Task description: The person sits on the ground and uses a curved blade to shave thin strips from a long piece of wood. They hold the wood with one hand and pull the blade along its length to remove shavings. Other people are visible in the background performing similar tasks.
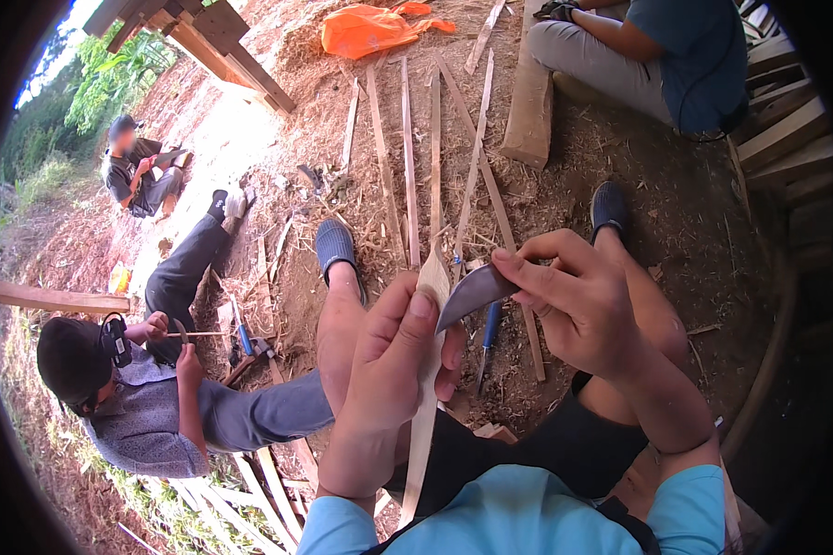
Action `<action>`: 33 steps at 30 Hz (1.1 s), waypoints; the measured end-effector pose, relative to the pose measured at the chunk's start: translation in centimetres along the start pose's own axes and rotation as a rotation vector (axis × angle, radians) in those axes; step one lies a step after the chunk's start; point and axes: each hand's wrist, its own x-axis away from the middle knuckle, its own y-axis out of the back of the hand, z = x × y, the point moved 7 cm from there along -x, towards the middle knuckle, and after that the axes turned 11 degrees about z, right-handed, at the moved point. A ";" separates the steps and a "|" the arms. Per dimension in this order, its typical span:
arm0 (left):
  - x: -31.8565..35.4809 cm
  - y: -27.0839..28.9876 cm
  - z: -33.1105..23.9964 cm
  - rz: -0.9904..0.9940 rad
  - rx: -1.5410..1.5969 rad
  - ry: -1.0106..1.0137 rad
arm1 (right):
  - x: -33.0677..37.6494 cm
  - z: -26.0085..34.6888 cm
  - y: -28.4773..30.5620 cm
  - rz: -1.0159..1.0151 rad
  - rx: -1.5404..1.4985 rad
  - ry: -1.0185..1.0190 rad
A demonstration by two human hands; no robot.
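Before my lap, my left hand (389,356) is closed around a pale flat wooden strip (420,453), its thumb on the upper part. The strip stands nearly upright, with a pointed, leaf-shaped top above the fingers. My right hand (578,310) pinches a knife with a dark, curved blade (472,292) between thumb and fingers. The blade slants down to the left, its lower end at the strip beside my left thumb. I cannot make out the knife's handle. Below the blade, on the ground, lies a tool with a blue handle (491,326).
Long wooden strips (407,157) fan out over shavings ahead. A thick beam (530,111) lies near a seated person (685,55). At left, a co-worker (148,407) holds a blade and stick; another person (139,176) sits farther off. An orange bag (370,32) and stacked timber (787,139) are around.
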 end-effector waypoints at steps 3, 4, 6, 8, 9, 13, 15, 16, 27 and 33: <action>0.2 -0.2 0.1 0.036 0.092 -0.027 | 0.0 0.1 -0.2 -0.100 0.020 0.033; 0.3 -0.3 0.2 0.032 0.131 -0.043 | 0.1 0.1 -0.4 -0.145 -0.005 0.048; 0.1 -0.2 0.5 0.056 0.171 -0.043 | -0.1 0.1 -0.5 -0.140 0.071 0.026; 0.5 -1.6 1.0 0.154 0.095 0.075 | -0.4 -2.6 0.2 -0.209 0.076 -0.137; 1.4 -3.5 1.5 0.240 0.006 0.190 | -0.7 -6.0 1.0 -0.276 0.048 -0.288; 3.5 -6.1 3.8 0.339 -0.140 0.286 | -2.3 -5.4 5.9 -0.448 0.268 -0.153; 2.7 -1.5 1.9 0.052 -0.107 0.189 | -0.6 -4.0 3.0 -0.293 0.215 -0.119; 2.5 0.0 0.8 -0.035 -0.073 0.127 | 1.0 -3.8 1.6 -0.225 0.155 -0.073; 6.7 4.0 -1.3 -0.120 -0.122 -0.076 | 3.1 -1.3 -2.8 0.096 0.077 -0.123; 8.2 6.5 -1.4 -0.221 -0.048 -0.070 | 2.1 -0.4 -3.1 0.133 0.043 -0.092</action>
